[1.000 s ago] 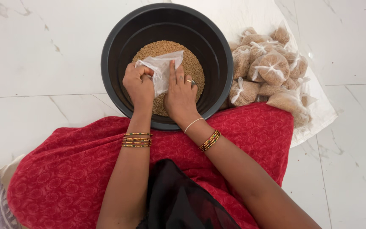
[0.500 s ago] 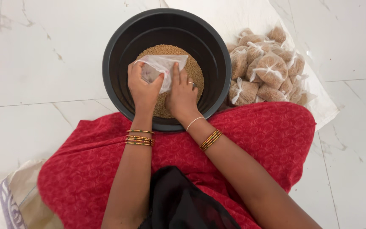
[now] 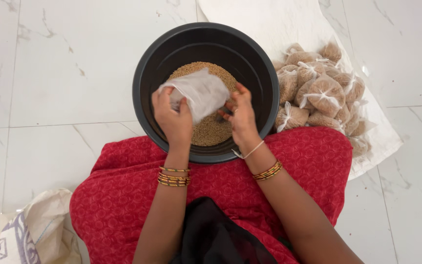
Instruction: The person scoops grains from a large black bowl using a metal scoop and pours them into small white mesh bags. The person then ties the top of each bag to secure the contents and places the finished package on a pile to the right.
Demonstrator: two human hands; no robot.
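A black round tub sits on the floor in front of my lap, with brown grain heaped in its bottom. Over the grain my left hand grips the left edge of a thin clear plastic bag. On the other side my right hand pinches the bag's right edge with its fingertips. The bag is spread between both hands and looks empty. Gold bangles ring both wrists.
Several tied plastic bags of grain are piled on a white sheet right of the tub. A red cloth covers my lap. A white sack lies at the lower left on the marble floor.
Both hands have lifted a little off the grain and moved apart, spreading the plastic bag wider between them.
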